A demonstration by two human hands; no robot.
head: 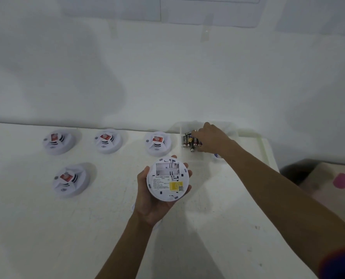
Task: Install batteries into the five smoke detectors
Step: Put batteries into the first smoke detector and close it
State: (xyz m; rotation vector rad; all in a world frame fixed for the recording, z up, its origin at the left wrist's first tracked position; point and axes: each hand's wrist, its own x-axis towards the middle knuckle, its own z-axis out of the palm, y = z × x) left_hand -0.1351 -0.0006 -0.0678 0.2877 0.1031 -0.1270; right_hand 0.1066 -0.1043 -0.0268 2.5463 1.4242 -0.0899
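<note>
At the far right of the worktop [107,228], the right hand [214,140] is reaching into a clear plastic box [235,130]. A small pile of batteries [188,140] is lying in this box, some side by side and some crossing each other. The back of the hand is hiding its fingers, so I cannot tell if they are already pinching a battery or only touching the pile.

Nearer to the person, the left hand [153,202] is holding one smoke detector [168,179] above the worktop, back side up, with the fingers curling round its rim. Its battery bay is facing the camera and seems to be open, but the blur is hiding whether anything is inside. Four other detectors [58,141] [108,140] [157,143] [71,180] are sitting face up on the worktop.

I am seeing some risks. Because the batteries are crossing, lifting one is likely dragging a neighbour out or rolling it away. A battery going in with the wrong end first is also possible, since the bay marks are small. Pressing a battery in may be tipping the detector, which the hand is gripping only at the rim.
</note>
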